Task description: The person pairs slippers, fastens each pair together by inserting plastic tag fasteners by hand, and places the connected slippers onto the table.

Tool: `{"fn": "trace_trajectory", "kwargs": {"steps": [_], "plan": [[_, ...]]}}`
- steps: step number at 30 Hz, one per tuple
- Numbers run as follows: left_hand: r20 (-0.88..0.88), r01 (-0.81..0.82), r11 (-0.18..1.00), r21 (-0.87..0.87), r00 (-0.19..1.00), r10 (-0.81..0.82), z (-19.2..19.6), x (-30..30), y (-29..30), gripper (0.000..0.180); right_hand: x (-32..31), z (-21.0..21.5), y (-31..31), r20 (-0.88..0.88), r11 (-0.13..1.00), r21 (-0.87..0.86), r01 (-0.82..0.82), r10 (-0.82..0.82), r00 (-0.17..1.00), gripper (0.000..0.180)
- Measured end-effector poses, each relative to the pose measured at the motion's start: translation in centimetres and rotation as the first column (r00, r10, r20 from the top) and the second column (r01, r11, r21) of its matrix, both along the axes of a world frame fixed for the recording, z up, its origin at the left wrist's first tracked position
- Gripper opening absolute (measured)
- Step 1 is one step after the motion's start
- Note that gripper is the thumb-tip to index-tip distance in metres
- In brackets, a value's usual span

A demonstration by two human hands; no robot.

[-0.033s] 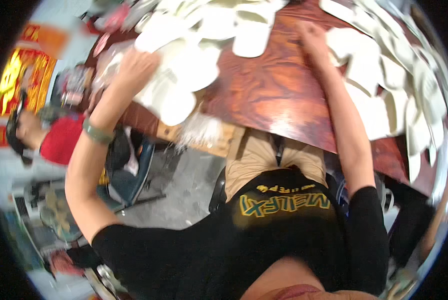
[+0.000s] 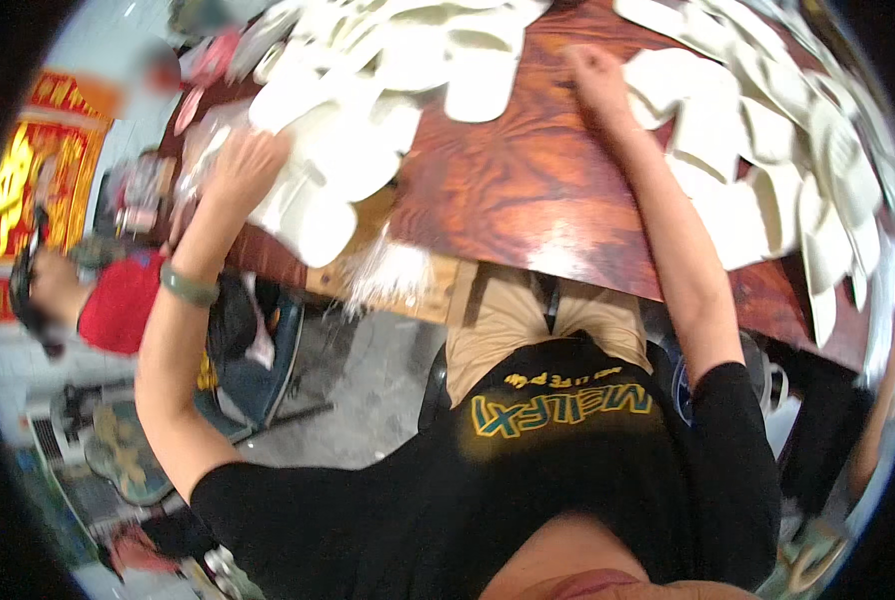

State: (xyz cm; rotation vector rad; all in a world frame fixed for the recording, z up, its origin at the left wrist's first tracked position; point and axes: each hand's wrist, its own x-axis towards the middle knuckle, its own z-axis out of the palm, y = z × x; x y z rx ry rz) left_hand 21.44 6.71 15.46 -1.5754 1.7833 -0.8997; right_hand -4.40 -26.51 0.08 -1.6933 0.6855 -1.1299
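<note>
At the left side of the table, my left hand (image 2: 248, 165) is over the edge of a pile of white slippers (image 2: 323, 165), its fingers curled. What it holds, if anything, is hidden. A clear plastic bag (image 2: 200, 150) lies beside it. My right hand (image 2: 596, 78) is closed above the bare wood, at the left edge of a second heap of white slippers (image 2: 708, 130). Whatever may be in its fingers is too small to make out. One slipper (image 2: 480, 85) lies between the hands, its toe pointing toward me.
A bundle of thin white plastic strands (image 2: 393, 275) lies at the near edge of the glossy brown table (image 2: 513, 190), on a pale wooden ledge (image 2: 328, 282). Another person in a red top (image 2: 123, 305) is at the far left, by a dark chair (image 2: 258, 370).
The whole view has shifted a little, so the table and slippers sit farther left. Both hands stay at about the same places on the table.
</note>
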Motion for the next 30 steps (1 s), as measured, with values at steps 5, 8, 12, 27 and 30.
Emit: {"fn": "trace_trajectory", "kwargs": {"steps": [5, 8, 12, 27, 30], "plan": [[0.043, -0.233, 0.956, 0.175, 0.972, 0.23, -6.2, 5.9, 1.8, 0.023, -1.6, -2.2, -0.1, -0.01, 0.969, -0.247, -0.018, 0.016, 1.0, 0.023], [-0.102, -0.262, 0.963, 0.062, 0.958, 0.267, -10.7, 8.0, 5.2, 0.013, -1.5, 0.2, 3.2, 0.041, 0.988, -0.12, -0.1, 0.105, 0.994, 0.023], [-0.373, -0.189, 0.979, -0.075, 0.916, 0.149, -12.0, 5.7, 4.6, 0.009, -3.6, 6.5, 7.3, 0.117, 0.921, -0.081, -0.381, 0.389, 0.914, 0.023], [-0.673, 0.315, 0.597, -0.738, -0.41, -0.616, 4.8, -15.0, -9.3, 0.049, -14.6, 19.2, 10.1, -0.079, 0.236, -0.353, -0.905, 0.957, 0.28, 0.024], [-0.617, 0.298, 0.543, -0.785, -0.454, -0.643, 4.1, -19.1, -12.0, 0.049, -16.2, 19.0, 8.6, -0.112, 0.243, -0.388, -0.889, 0.945, 0.307, 0.023]]}}
